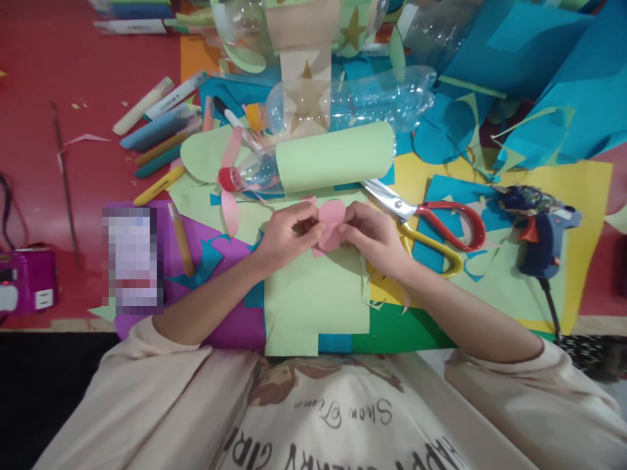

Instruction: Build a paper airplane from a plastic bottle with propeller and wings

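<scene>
A small pink paper cutout (332,222) with rounded lobes is held between my two hands above a pale green sheet (313,300). My left hand (292,235) pinches its left edge, while the fingers of my right hand (372,236) close on its right edge. Just beyond them lies a clear plastic bottle (259,170) on its side, wrapped in light green paper (337,155). Pink paper petals (230,212) stick out by its red cap (229,179). To the right of my right hand rest scissors (416,215) with red and yellow handles, blades apart.
A blue glue gun (543,238) lies at right, its cord running off the near edge. Markers (161,140) and a phone (134,258) are on the left. Another clear bottle (357,98) with an orange cap lies farther back. Blue paper sheets (568,98) and scraps cover the far right.
</scene>
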Tool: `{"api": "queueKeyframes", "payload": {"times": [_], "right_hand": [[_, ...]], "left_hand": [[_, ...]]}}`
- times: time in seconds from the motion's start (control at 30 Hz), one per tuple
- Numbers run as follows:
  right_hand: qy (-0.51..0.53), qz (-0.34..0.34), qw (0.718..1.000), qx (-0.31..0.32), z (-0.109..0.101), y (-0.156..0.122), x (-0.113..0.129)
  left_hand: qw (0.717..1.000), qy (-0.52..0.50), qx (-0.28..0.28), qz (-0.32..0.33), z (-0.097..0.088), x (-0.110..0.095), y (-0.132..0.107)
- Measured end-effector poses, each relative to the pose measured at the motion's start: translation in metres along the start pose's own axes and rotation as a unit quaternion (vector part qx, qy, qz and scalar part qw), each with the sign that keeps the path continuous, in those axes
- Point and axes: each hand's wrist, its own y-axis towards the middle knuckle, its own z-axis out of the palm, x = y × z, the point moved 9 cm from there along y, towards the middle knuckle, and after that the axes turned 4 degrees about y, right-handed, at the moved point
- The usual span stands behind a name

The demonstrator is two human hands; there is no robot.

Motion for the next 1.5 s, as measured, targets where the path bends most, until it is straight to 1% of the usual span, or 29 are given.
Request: {"api": "queueKeyframes", "payload": {"times": [0.03, 0.1, 0.2, 0.23, 0.43, 0.53, 0.73, 0.93, 1.07, 1.17, 1.3, 1.37, 1.43, 1.5], "right_hand": [[-0.013, -0.001, 1.000, 0.013, 0.002, 0.000, -0.001], [-0.044, -0.002, 0.998, 0.034, 0.006, 0.000, -0.001], [-0.083, -0.009, 0.996, 0.039, 0.008, -0.001, -0.001], [-0.089, -0.013, 0.995, 0.038, 0.008, -0.001, -0.001], [-0.097, -0.037, 0.994, 0.021, 0.006, -0.001, 0.003], [-0.085, -0.031, 0.996, 0.022, 0.006, -0.001, 0.003], [-0.026, -0.003, 1.000, 0.002, 0.002, -0.002, -0.001], [0.035, -0.010, 0.998, -0.055, -0.008, -0.002, 0.002], [0.030, -0.004, 0.999, -0.042, -0.006, -0.002, 0.001], [0.029, -0.003, 0.999, -0.038, -0.006, -0.002, -0.001], [0.021, 0.013, 0.999, -0.044, -0.007, -0.001, -0.003], [0.015, 0.022, 0.999, -0.045, -0.007, -0.001, -0.003], [0.013, 0.023, 0.999, -0.043, -0.007, -0.001, -0.003], [0.014, 0.019, 0.999, -0.043, -0.006, -0.001, -0.002]], "left_hand": [[1.000, -0.006, -0.002, -0.001, -0.001, 0.000, 0.000], [1.000, -0.014, 0.015, -0.003, 0.001, -0.001, 0.001], [0.998, -0.013, 0.053, -0.009, 0.007, -0.001, 0.001], [0.998, -0.013, 0.058, -0.009, 0.008, -0.001, 0.001], [0.998, -0.033, 0.050, 0.015, 0.007, -0.002, 0.000], [0.997, -0.045, 0.053, 0.015, 0.008, -0.001, -0.001], [0.998, -0.025, 0.028, 0.045, 0.003, -0.002, 0.000], [0.999, -0.032, 0.041, 0.010, 0.007, 0.003, 0.001], [0.999, -0.034, 0.029, 0.008, 0.005, 0.002, 0.001], [0.998, -0.045, 0.028, 0.027, 0.005, 0.000, 0.000], [0.992, -0.099, -0.014, 0.074, -0.002, -0.002, -0.002], [0.987, -0.120, -0.025, 0.099, -0.005, -0.004, -0.003], [0.987, -0.120, -0.018, 0.109, -0.004, -0.004, -0.004], [0.989, -0.106, -0.005, 0.103, -0.002, -0.004, -0.004]]}}
